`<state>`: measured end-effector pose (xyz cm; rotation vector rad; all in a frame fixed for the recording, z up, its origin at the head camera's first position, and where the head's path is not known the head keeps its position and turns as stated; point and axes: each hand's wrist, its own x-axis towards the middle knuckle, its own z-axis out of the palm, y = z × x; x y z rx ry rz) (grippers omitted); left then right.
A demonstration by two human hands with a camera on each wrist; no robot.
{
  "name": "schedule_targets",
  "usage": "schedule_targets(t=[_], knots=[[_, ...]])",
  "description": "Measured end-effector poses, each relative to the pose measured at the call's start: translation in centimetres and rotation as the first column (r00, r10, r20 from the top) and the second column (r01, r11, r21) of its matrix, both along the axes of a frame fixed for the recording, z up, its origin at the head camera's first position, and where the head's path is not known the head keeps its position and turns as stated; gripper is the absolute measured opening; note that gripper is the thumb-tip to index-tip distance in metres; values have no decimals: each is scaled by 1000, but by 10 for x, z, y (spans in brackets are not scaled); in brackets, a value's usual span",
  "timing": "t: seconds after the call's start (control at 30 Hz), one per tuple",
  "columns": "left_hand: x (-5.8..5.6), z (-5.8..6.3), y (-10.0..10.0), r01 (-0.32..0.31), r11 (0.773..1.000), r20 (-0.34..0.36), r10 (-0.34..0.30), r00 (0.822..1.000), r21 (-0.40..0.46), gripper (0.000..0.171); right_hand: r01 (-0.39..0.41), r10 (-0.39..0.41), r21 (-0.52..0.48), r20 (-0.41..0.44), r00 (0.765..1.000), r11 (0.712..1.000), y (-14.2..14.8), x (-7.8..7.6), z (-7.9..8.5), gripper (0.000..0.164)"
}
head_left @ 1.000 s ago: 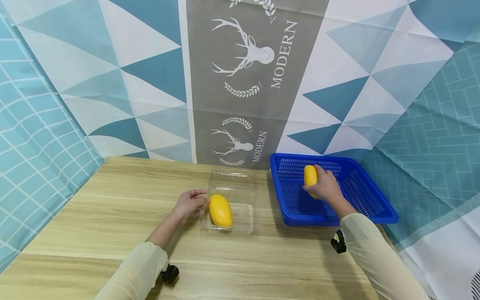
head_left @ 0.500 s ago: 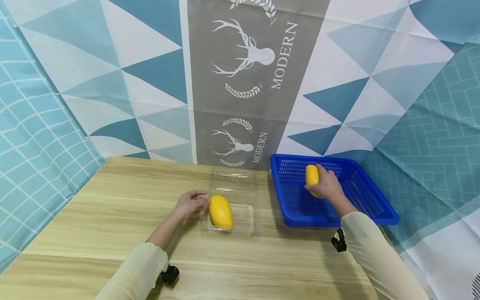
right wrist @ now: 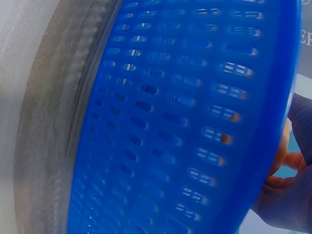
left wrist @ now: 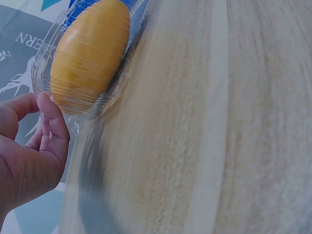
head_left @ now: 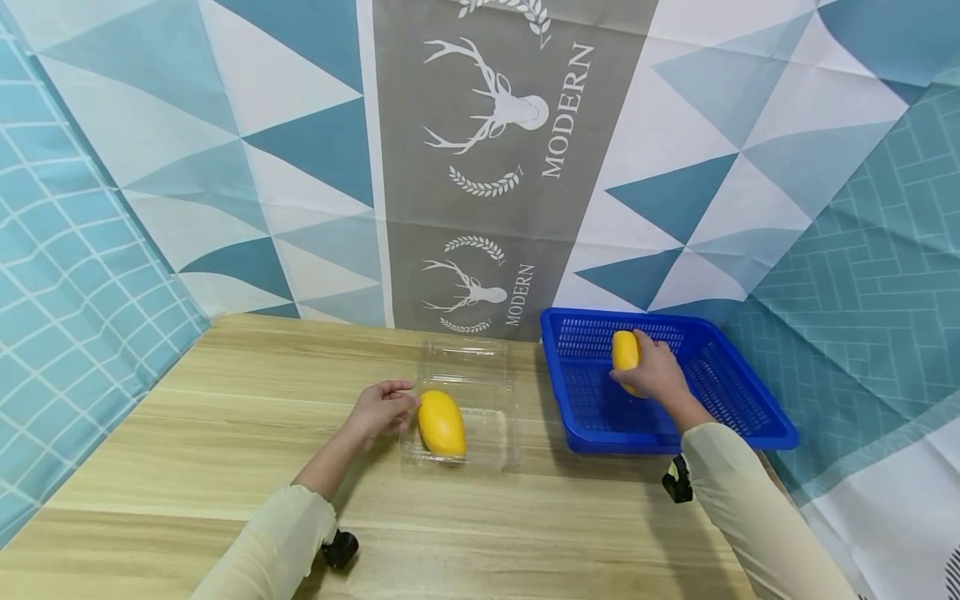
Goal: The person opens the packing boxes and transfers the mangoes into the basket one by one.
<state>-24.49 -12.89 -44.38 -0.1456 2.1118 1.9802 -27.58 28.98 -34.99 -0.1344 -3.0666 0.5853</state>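
Note:
A clear plastic clamshell container (head_left: 491, 437) stands with its lid laid back towards the wall. One yellow mango (head_left: 442, 423) lies in its left half. My left hand (head_left: 381, 410) pinches the container's left rim between thumb and fingertips; in the left wrist view this hand (left wrist: 36, 151) is right at the corner beside the mango (left wrist: 91, 53). My right hand (head_left: 654, 369) grips a second mango (head_left: 624, 360) over the inside of the blue basket (head_left: 566, 408). From the right wrist, the basket's slotted wall (right wrist: 161, 122) hides most of that mango, and part of the right hand (right wrist: 287, 190) shows past the rim.
The wooden table (head_left: 450, 533) runs up to a patterned cloth wall (head_left: 315, 167) at the back. Cloth also hangs at the left and right sides. The blue basket stands at the table's right end, a short gap from the container.
My right hand, with the mango in its grip, has shifted very slightly to the right over the basket. The left hand and the container have stayed in place.

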Motion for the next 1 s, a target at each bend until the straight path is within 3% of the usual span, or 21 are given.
schedule_targets(t=[1.0], knots=[[1, 2, -1, 18, 1000, 1, -18, 1000, -2, 49, 2, -2, -17, 25, 1000, 1000, 3, -7, -11, 90]])
